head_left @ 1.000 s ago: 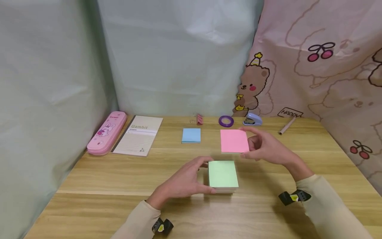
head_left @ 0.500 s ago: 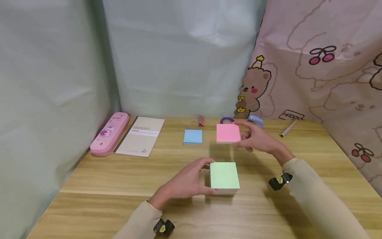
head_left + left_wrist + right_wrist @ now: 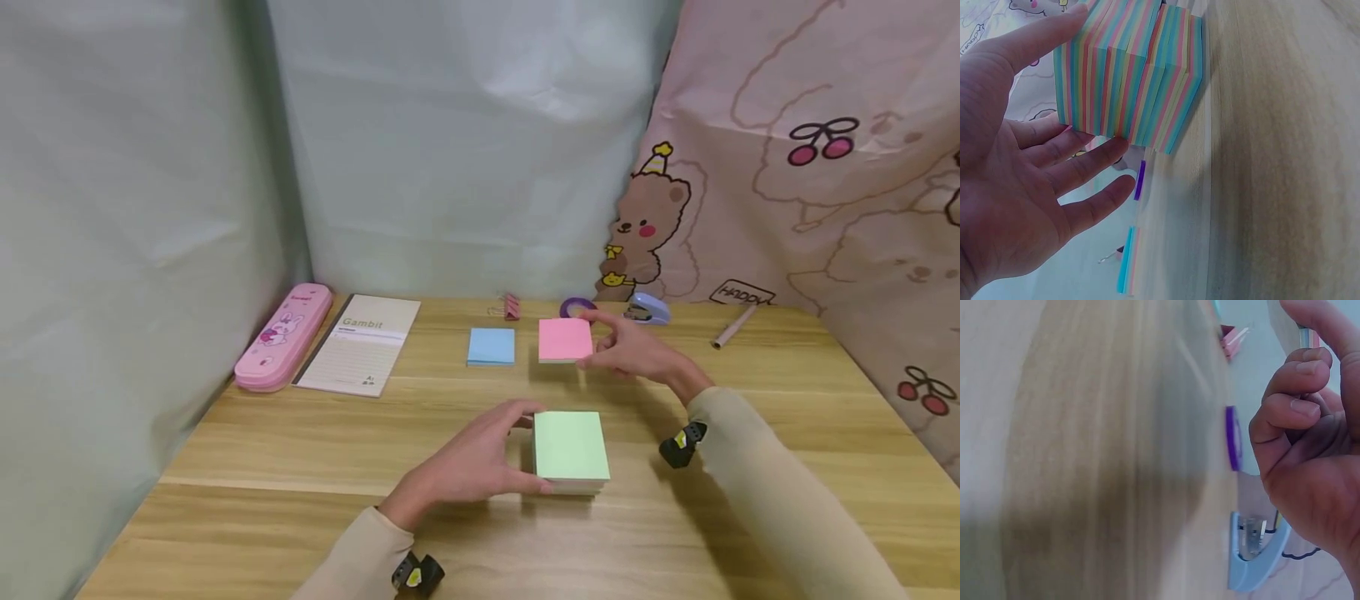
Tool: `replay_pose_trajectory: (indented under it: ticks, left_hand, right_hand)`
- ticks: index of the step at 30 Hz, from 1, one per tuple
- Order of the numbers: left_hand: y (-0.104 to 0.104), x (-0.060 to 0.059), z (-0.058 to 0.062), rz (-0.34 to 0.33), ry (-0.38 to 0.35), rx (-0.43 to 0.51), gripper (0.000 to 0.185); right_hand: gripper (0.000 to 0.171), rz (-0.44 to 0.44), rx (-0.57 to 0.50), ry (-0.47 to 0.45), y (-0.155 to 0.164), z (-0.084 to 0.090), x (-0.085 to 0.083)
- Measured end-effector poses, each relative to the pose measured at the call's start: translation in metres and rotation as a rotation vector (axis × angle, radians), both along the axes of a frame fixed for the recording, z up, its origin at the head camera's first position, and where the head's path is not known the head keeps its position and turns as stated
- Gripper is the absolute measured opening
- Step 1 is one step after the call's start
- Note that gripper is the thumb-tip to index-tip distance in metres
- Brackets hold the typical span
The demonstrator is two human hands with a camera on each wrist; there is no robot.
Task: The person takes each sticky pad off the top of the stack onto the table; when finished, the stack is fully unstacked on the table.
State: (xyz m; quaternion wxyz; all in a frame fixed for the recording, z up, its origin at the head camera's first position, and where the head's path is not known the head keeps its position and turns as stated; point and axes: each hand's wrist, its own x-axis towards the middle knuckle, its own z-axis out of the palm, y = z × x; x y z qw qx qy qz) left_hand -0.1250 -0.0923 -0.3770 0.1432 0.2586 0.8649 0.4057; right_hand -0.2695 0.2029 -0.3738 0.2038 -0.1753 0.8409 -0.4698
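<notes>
My left hand (image 3: 480,454) grips a thick stack of sticky notes (image 3: 572,446) by its left side, thumb at the near edge and fingers at the far edge. Its top sheet is pale green, and the left wrist view shows the striped, slightly uneven layers of the stack (image 3: 1129,75). Beyond it, my right hand (image 3: 633,346) pinches a thinner pink sticky note pad (image 3: 565,340) from the right, holding it above the table. A light blue sticky note pad (image 3: 491,346) lies to its left. In the right wrist view, curled fingers (image 3: 1291,419) hide most of the held pad.
Along the back stand a pink binder clip (image 3: 512,307), a purple tape roll (image 3: 576,308) and a light blue stapler (image 3: 648,308). A pen (image 3: 733,327) lies at the right. A pink pencil case (image 3: 285,337) and a notebook (image 3: 360,343) lie at the left. Curtains border the table.
My right hand has carried the pink sticky note pad left and farther back, towards the blue pad. My left hand stays at the green-topped stack. The head view has shifted slightly.
</notes>
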Motion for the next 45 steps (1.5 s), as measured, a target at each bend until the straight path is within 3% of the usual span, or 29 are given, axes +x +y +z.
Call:
replay_pose_trajectory:
  ticks: [18, 45]
  left_hand:
    - [0.000, 0.001, 0.000, 0.006, 0.003, -0.023, 0.098]
    - [0.001, 0.002, 0.000, 0.005, 0.023, -0.017, 0.095]
  right_hand:
    - [0.097, -0.026, 0.070, -0.043, -0.014, -0.024, -0.019]
    - [0.092, -0.013, 0.214, -0.102, -0.028, -0.018, -0.028]
